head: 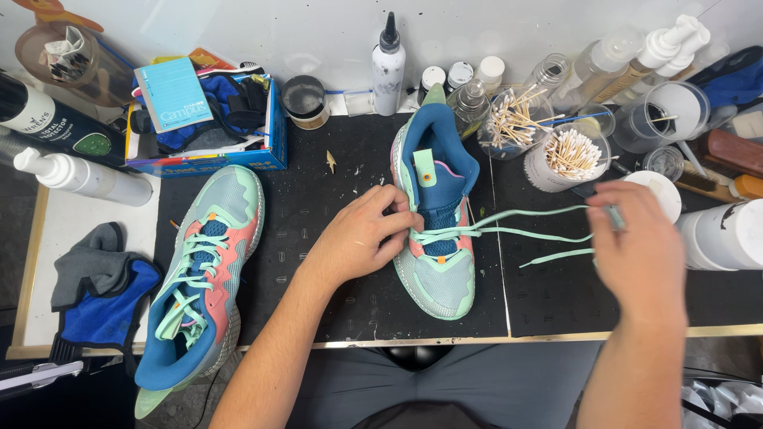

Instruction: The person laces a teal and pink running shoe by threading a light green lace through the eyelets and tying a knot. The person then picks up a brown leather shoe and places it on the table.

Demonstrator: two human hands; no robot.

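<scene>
A mint, coral and blue sneaker (pixel 435 274) lies on the black mat, toe toward me, its blue tongue raised. My left hand (pixel 362 234) grips its left side by the eyelets. My right hand (pixel 640 246) is out to the right, blurred, pinching the end of a mint shoelace (pixel 524 232) drawn taut from the eyelets; a second lace end trails below it. The matching sneaker (pixel 203 274), fully laced, lies at the left with its heel hanging over the table's front edge.
Along the back wall stand cups of cotton swabs (pixel 568 155), spray and squeeze bottles (pixel 389 67), small jars and a blue box (pixel 203 119) of supplies. A grey and blue cloth (pixel 99 290) lies at the left; white containers (pixel 727 234) stand at the right.
</scene>
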